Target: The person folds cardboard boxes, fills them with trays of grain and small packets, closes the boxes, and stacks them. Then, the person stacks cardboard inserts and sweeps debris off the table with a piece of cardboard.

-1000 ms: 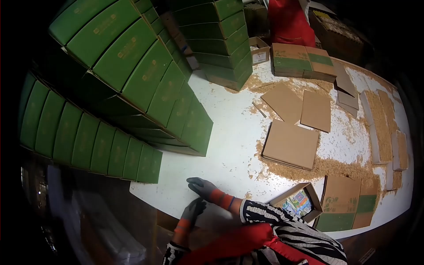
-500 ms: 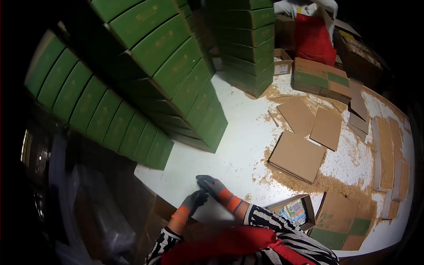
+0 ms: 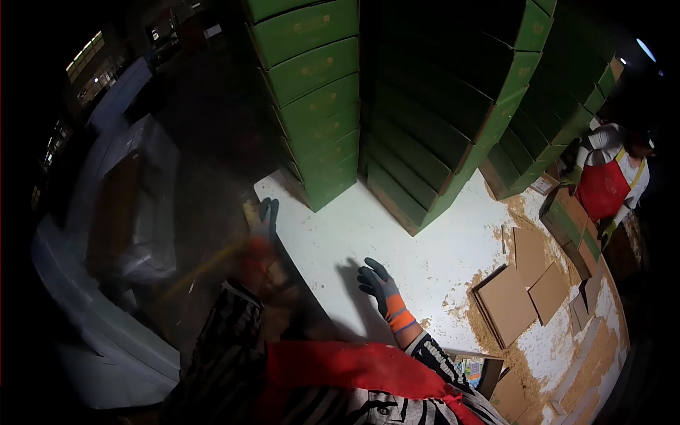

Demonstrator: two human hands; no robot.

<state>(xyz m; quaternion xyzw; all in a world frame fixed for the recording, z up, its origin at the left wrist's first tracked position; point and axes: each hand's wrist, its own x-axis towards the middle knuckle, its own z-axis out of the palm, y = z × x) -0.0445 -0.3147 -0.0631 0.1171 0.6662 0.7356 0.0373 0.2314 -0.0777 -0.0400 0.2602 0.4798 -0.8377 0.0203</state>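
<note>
My left hand (image 3: pixel 263 221), in a dark grey glove with an orange cuff, is at the left edge of the white table (image 3: pixel 322 248). Its fingers point upward, stretched out. Beside them is a small pale yellowish patch (image 3: pixel 248 211), too dim to identify; I cannot tell whether the hand touches it. My right hand (image 3: pixel 379 282), gloved the same way, hovers over the white tabletop and casts a shadow. Its fingers are spread and slightly curled, holding nothing. Ahead of both hands stand tall stacks of green boxes (image 3: pixel 319 117).
Flat cardboard sheets (image 3: pixel 504 304) lie among sawdust-like crumbs on the right. A small open box (image 3: pixel 489 375) with colourful printed papers sits by my right forearm. Farther right, a person in a red apron (image 3: pixel 602 188) handles folded cartons (image 3: pixel 570 223). Plastic-wrapped goods (image 3: pixel 145 205) stand at left.
My hands were close together over the table's near edge and have moved apart, the left one up and left, the right one rightward. My view has turned left. The person's gloved hands now show.
</note>
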